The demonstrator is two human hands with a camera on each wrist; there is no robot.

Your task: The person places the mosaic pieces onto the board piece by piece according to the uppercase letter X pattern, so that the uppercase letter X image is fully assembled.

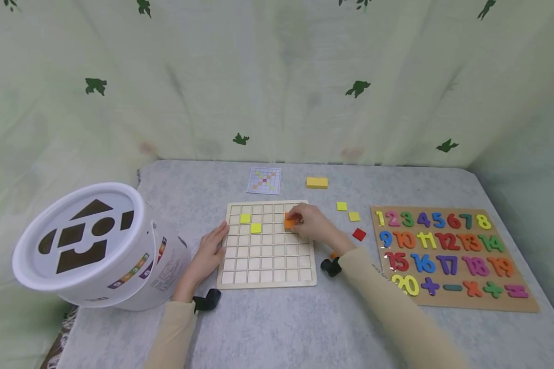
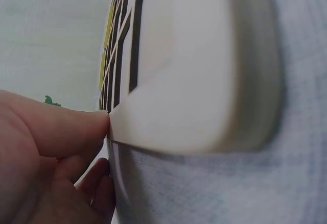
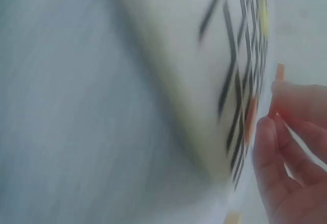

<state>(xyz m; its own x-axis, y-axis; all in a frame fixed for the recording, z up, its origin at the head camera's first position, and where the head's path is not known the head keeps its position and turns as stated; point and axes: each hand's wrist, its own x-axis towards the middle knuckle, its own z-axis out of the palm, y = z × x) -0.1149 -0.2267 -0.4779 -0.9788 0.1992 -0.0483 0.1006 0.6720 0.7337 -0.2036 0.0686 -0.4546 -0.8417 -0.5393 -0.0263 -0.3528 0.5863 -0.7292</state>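
A wooden grid board (image 1: 266, 283) lies flat on the table, with a yellow tile (image 1: 245, 219) and a second yellow tile (image 1: 256, 228) in its upper left cells. My left hand (image 1: 210, 251) rests along the board's left edge, fingertips touching the rim. Over the upper right columns, my right hand (image 1: 313, 222) pinches an orange tile (image 3: 280, 72) between thumb and fingers. Just below it, another orange tile (image 3: 251, 119) lies on the grid. To the right are two loose yellow tiles (image 1: 341, 206), a red tile (image 1: 359, 234) and an orange piece (image 1: 334, 254) partly hidden by the right wrist.
Behind the board lie a printed pattern card (image 1: 264, 180) and a yellow block (image 1: 317, 183). A white lidded bucket (image 1: 134, 266) with shaped holes stands at left. On the right, a board of colored numbers (image 1: 457, 302) lies partly under the right sleeve. Curtains surround the table.
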